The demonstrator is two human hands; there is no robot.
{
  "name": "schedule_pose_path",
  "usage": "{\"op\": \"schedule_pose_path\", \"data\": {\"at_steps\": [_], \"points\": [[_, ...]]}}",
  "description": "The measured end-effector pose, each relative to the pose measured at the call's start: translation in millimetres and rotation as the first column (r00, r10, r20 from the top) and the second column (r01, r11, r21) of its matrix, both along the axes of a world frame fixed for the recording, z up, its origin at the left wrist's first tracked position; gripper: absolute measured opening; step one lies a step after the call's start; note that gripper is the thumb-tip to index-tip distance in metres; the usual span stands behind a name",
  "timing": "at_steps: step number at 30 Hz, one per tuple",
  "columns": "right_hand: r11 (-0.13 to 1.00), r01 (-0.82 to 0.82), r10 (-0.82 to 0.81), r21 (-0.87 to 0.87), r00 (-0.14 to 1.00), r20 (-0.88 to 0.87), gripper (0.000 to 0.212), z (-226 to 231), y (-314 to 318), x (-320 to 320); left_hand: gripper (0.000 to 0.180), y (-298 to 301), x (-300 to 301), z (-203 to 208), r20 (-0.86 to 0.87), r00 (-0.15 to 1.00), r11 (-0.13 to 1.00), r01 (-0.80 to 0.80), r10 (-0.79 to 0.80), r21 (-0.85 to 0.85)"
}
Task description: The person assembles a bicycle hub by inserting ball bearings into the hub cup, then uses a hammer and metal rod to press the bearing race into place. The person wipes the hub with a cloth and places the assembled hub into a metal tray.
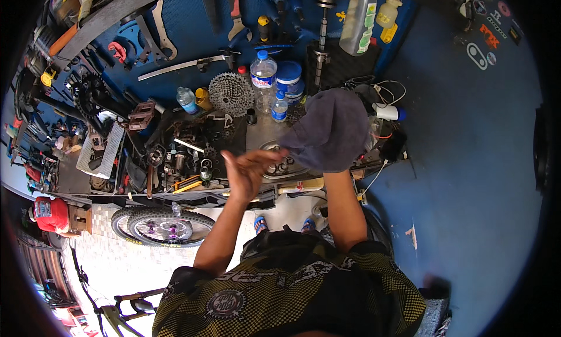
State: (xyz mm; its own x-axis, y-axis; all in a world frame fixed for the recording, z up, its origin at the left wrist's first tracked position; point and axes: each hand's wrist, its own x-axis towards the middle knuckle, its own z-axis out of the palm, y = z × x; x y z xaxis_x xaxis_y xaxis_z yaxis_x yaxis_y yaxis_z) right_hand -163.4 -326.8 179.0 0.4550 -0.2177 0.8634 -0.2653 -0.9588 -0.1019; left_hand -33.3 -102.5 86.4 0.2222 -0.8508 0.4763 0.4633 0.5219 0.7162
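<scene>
My right hand is hidden behind a dark purple-grey cloth hat (pixel 333 129). Only the wrist and forearm show below the hat, which that hand holds up over the bench front. My left hand (pixel 248 173) is open, thumb raised and fingers stretched toward the hat's left edge. Its fingertips come right up to the brim; whether they touch it I cannot tell. Beneath the fingertips, a round metal dish (pixel 279 172) with small ring-shaped parts sits on the workbench, partly covered by hand and hat.
Behind the hands stand a large clear bottle (pixel 263 83), a small water bottle (pixel 279 110), a blue tub (pixel 288 80) and a bicycle cassette (pixel 232 95). Tools and parts crowd the bench's left side. Bicycle wheels (pixel 163 227) lie low at left. A person in red (pixel 51 214) is farther left.
</scene>
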Motion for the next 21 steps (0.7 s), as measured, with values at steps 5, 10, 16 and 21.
{"op": "schedule_pose_path", "data": {"at_steps": [5,10,16,21], "points": [[0.970,-0.162,0.189,0.181,0.971,-0.144,0.062,-23.7,1.8,-25.4,0.115,-15.9,-20.3,71.0,-0.255,0.836,0.850,-0.385,0.487,0.359],[0.455,-0.625,0.789,0.634,0.613,0.039,0.058,1.7,78.3,-16.2,0.085,-34.0,-5.0,-63.4,-0.046,0.810,0.679,-0.459,0.585,0.573],[0.213,-0.735,0.516,0.644,0.644,0.564,0.020,-0.8,91.6,11.0,0.072,-70.5,-26.8,-3.8,0.544,0.743,0.706,-0.621,0.391,0.340],[-0.298,-0.823,-0.088,0.484,0.528,0.845,0.030,-18.8,90.9,21.0,0.063,-79.9,-17.4,11.0,0.698,0.670,0.773,-0.573,0.252,0.271]]}}
